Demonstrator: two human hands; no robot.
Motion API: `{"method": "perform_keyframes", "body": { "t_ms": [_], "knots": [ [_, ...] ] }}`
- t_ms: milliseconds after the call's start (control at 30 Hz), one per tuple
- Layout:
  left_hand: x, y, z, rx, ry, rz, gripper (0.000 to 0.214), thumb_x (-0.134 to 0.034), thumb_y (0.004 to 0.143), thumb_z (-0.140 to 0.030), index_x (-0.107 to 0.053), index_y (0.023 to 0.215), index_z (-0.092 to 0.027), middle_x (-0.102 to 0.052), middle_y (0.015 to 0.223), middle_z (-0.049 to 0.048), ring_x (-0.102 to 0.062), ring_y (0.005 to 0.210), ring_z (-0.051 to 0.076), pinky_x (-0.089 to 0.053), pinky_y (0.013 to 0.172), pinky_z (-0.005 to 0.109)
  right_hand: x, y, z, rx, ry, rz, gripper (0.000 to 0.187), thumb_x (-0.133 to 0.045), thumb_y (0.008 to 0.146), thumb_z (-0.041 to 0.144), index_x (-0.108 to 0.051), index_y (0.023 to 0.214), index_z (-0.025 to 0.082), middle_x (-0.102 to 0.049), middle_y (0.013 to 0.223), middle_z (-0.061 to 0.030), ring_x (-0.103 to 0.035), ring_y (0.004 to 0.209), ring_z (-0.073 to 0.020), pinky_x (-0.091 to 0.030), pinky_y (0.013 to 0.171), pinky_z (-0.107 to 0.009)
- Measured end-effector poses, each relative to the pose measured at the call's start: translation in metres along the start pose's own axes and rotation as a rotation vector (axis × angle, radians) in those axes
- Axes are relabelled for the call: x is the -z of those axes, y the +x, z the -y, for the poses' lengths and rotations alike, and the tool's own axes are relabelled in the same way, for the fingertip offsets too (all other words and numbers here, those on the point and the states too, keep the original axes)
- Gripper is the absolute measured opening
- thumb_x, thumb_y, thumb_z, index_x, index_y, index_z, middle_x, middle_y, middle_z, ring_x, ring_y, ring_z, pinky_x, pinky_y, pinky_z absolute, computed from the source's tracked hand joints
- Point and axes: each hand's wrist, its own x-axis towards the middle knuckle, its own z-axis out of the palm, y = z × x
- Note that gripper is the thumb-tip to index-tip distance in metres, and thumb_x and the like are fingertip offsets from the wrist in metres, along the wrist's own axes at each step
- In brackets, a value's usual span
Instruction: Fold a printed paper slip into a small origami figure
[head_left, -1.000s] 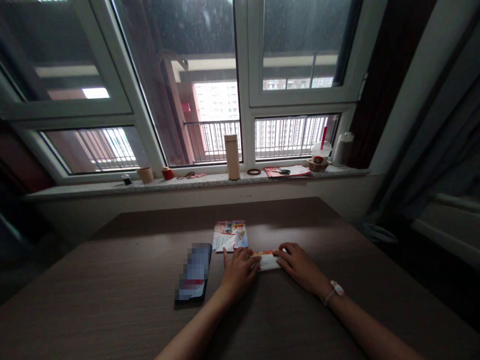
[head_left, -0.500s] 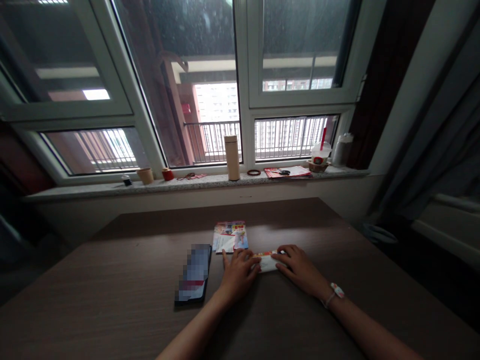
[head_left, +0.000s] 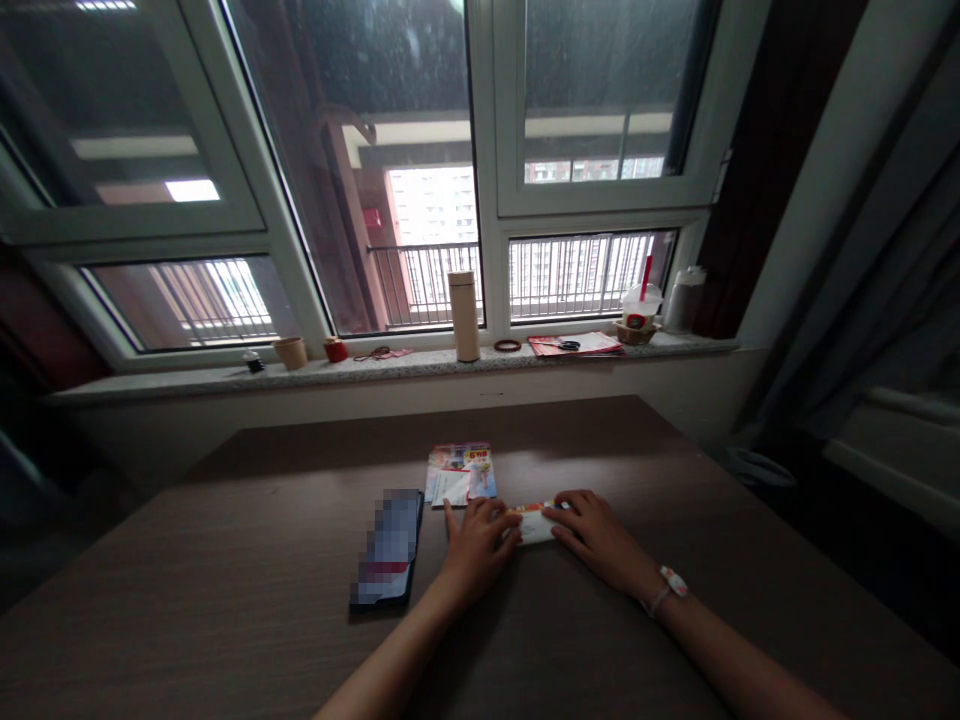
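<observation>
A: Folded paper strip (head_left: pixel 534 526) on the brown table (head_left: pixel 225 610): where are the hands?

B: In the head view, the left hand (head_left: pixel 478 552) is at its nine o'clock end and the right hand (head_left: pixel 596 535) at three. They are close together, fingers on the paper, apparently pressing rather than clamping, though it's too small to be sure.

A: What's nearby?

B: A printed leaflet (head_left: pixel 460 472) at twelve, a blurred phone (head_left: pixel 386 548) at nine.

A: Good technique?

B: Keep both hands low, with even pressure, so the strip doesn't slide.
</observation>
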Motion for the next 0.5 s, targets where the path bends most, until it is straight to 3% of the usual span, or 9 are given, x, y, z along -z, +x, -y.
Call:
{"method": "perform_keyframes", "body": {
  "t_ms": [500],
  "knots": [
    [0.0022, 0.0004, -0.0006, 0.014, -0.031, 0.016, 0.024, -0.052, 0.091, -0.034, -0.064, 0.111, -0.038, -0.059, 0.125, 0.0001, -0.043, 0.123, 0.025, 0.006, 0.105, 0.071, 0.0002, -0.0007, 0.0018, -0.009, 0.002, -0.003, 0.032, -0.045, 0.094, 0.037, -0.058, 0.123, 0.032, -0.057, 0.12, -0.0064, -0.05, 0.112, -0.0226, -0.041, 0.1, -0.043]
  ]
}}
